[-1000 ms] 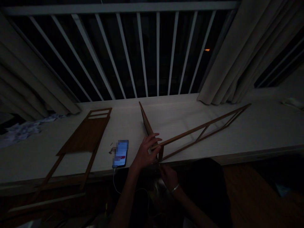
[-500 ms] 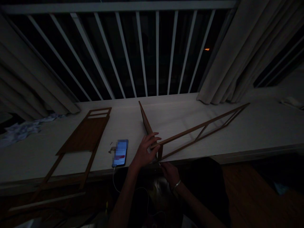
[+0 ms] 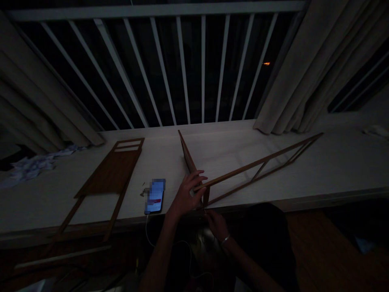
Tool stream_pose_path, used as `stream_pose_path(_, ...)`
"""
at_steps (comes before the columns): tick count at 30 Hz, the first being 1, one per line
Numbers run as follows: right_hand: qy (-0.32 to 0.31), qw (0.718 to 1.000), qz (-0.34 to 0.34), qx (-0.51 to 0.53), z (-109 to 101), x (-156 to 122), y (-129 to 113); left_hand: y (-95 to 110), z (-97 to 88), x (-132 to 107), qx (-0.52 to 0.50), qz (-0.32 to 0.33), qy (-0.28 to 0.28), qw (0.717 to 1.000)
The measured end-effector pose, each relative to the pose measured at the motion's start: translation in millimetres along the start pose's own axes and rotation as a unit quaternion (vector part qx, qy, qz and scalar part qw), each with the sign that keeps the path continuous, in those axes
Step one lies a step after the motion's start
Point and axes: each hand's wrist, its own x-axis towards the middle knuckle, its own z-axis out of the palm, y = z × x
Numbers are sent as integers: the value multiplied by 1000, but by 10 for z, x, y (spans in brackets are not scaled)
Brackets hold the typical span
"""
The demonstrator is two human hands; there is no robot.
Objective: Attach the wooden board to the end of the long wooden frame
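My left hand (image 3: 186, 195) is wrapped round the near corner of a brown wooden frame (image 3: 243, 168), where it meets an upright wooden panel (image 3: 187, 153). The frame stands on edge on the pale sill and stretches to the right. Just below that corner, at the sill's front edge, my right hand (image 3: 217, 226) is closed in a pinch. A small light tip shows at its fingers, too dark and small to name. A bracelet (image 3: 225, 239) circles the right wrist.
A second wooden frame with a panel (image 3: 111, 168) lies at left, overhanging the sill (image 3: 243, 138). A lit phone (image 3: 155, 196) with a white cable (image 3: 147, 235) lies beside small metal pieces (image 3: 142, 192). White bars (image 3: 203, 69) and curtains (image 3: 291, 81) stand behind. The room is dim.
The view has shifted slightly, moving everything a little to the right. Both hands keep their places at the frame's corner; my right fingers have turned slightly.
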Motion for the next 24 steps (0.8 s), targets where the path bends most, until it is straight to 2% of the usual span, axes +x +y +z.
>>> stream_pose_path(7, 2, 1000, -3, 4, 17, -11, -9, 4, -3, 1, 5, -4, 1, 1000)
stream_pose_path(17, -25, 988, -84, -127, -131, 16, -9, 13, 8, -2, 5, -2, 9, 1000)
stream_pose_path(21, -7, 990, -81, -119, -91, 10, 20, 16, 10, -4, 2, 4, 12, 1000)
stream_pose_path(24, 14, 995, -69, -72, -45, -5, 59, 12, 14, -3, 3, 0, 16, 1000)
